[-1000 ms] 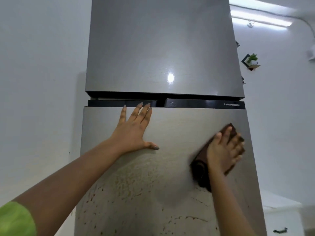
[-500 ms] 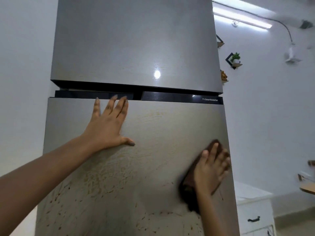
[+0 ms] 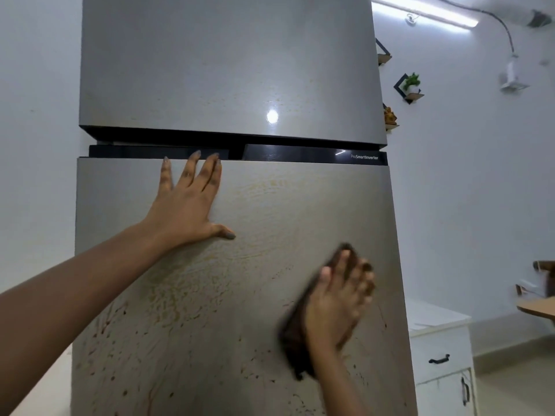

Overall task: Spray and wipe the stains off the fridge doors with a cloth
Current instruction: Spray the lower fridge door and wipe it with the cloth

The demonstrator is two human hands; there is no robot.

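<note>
Right now the left hand is spread wide and flat on the lower door of the fridge, up near the door's top left corner, with the fingertips just reaching the black strip between the two doors. The right hand is pressing a dark brown cloth flat against the same door, close to its right edge, and it looks blurry, so it is likely moving fast. Brown stains are spotted over the lower left part of the door, and pale yellow smears sit in the middle. The cloth looks dirty, so it could just spread the mess around and leave streaks. The door also looks wet, so the flat left hand might slip or leave new marks. Near the right edge, the cloth could slide off the door. No spray bottle can be seen.
</note>
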